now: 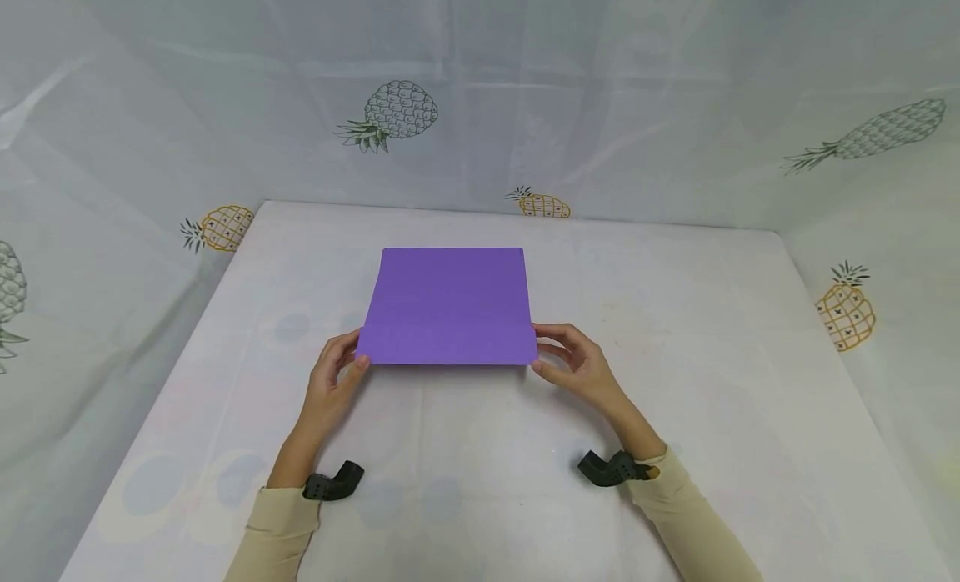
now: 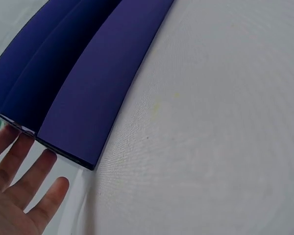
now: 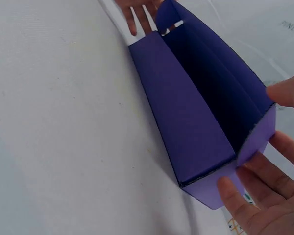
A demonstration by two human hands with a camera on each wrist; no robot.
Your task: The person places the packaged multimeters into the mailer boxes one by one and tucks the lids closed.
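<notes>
Head view: my left hand (image 1: 330, 388) and right hand (image 1: 585, 369) grip the ends of the purple box (image 1: 450, 307), on the table (image 1: 712, 357) nearer its far-left corner than its far-right. The lid (image 3: 224, 54) stands raised off the front wall (image 3: 179, 107); I judge I'm working that lid, and the next move seems to want both hands guiding it evenly.

From my right wrist view I can read one piece of print: the capital letters "PINEA" (image 3: 291, 25), dark grey and slanting downward to the right, on the pale cloth (image 3: 250, 24) beyond my right hand (image 3: 274, 196). The picture's edge cuts the word off there. A faint greenish mark (image 3: 270, 82) lower on that cloth is too blurred to read.
</notes>
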